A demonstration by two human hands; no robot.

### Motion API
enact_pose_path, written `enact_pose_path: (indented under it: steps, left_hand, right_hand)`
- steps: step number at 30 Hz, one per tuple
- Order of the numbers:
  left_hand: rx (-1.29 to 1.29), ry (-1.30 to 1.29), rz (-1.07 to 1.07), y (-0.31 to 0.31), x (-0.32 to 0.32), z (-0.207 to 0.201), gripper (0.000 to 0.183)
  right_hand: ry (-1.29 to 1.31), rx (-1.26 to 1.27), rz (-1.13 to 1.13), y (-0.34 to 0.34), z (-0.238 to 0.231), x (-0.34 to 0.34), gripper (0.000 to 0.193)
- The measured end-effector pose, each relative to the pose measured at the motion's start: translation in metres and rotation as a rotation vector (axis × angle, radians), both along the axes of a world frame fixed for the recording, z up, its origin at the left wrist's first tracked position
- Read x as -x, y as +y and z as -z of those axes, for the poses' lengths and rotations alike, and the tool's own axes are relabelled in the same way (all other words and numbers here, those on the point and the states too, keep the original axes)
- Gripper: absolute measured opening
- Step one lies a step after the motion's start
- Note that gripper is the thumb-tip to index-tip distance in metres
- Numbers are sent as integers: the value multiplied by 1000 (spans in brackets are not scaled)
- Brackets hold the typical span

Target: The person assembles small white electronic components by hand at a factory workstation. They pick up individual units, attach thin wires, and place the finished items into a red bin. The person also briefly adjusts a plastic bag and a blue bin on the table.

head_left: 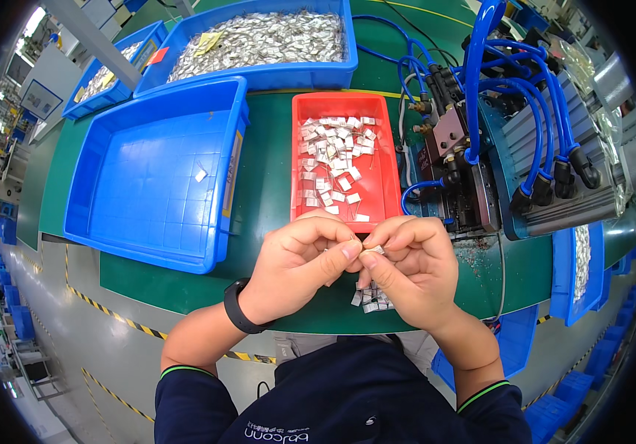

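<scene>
Over the near edge of the red tray (394, 194), my left hand (299, 255) and my right hand (416, 268) meet with fingertips pinched. Between the right thumb and fingers shows a small white block-shaped electronic component (376, 250) with thin wire leads. The left thumb and forefinger pinch at its leads; the exact grip is partly hidden by the fingers. Several like components (336, 148) lie scattered in the red tray. A small cluster of white components (371, 299) sits on the green table (270, 163) below my right hand. My left wrist wears a black band (242, 307).
A blue tray (148, 185) at left holds one white component (200, 175). Behind it, a larger blue bin (288, 74) is heaped with components. To the right stands a machine (473, 163) with blue air hoses (473, 81). Another blue bin (581, 274) is at far right.
</scene>
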State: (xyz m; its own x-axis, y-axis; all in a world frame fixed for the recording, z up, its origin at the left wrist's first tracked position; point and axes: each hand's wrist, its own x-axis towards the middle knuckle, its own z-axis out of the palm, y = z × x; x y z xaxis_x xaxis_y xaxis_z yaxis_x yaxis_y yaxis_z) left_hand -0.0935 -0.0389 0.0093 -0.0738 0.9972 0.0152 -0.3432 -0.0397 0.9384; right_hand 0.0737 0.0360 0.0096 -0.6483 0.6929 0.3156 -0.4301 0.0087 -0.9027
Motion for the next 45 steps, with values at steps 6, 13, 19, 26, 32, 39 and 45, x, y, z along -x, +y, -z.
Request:
enact_pose_path:
  steps: [6,13,19,26,32,39,45]
  left_hand:
    - [14,-11,-6,-1,-1,-3,11]
    - [-182,544,-368,-35,46,-55,4]
    - [-65,1318,-661,-46,100,-61,6]
    - [-178,753,-155,-30,10,-50,5]
    - [8,98,32,-4,-21,-37,9]
    - [36,-77,139,10,-47,-33,9]
    - [35,11,100,16,-63,-25,9]
  right_hand:
    - [4,7,-24,0,0,-1,27]
    - [5,102,-16,5,-1,-8,28]
    - [-6,114,-48,-4,-4,-3,22]
    - [-93,231,-151,1,-5,-6,27]
    - [-252,224,-202,1,-11,-33,24]
    - [-177,429,-206,-1,-11,-64,22]
    - [-159,583,-132,0,-13,-81,18]
